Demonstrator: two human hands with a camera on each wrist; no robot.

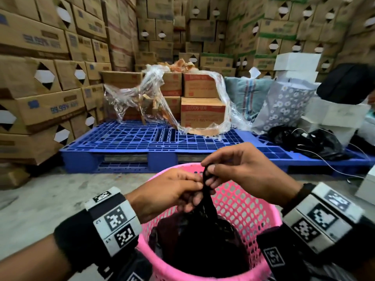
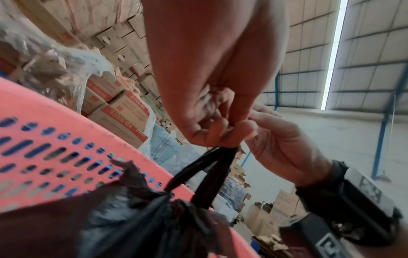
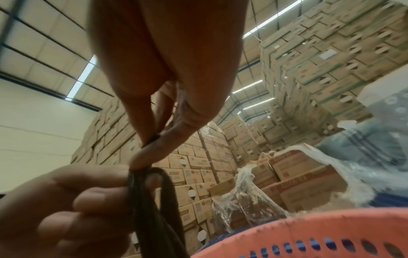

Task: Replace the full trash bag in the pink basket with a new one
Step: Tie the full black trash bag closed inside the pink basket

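Observation:
A pink perforated basket (image 1: 239, 201) stands on the floor in front of me, holding a full black trash bag (image 1: 205, 242). The bag's two twisted handles (image 1: 206, 191) rise above the rim. My left hand (image 1: 172, 191) grips them from the left and my right hand (image 1: 233, 167) pinches their top from the right. In the left wrist view the left hand (image 2: 218, 132) has its fingers curled on the handles (image 2: 212, 172) above the bag (image 2: 154, 218) and basket (image 2: 44, 132). In the right wrist view the right hand (image 3: 152, 139) pinches the handle loop (image 3: 152, 192) above the basket rim (image 3: 309, 227).
A blue plastic pallet (image 1: 142, 138) lies just behind the basket, carrying red-printed cartons (image 1: 203, 98) under loose clear wrap. Stacked cardboard boxes (image 1: 40, 78) wall the left and back. Black bags and cables (image 1: 312, 142) lie at the right on the pallet. Bare concrete floor (image 1: 40, 199) extends to the left.

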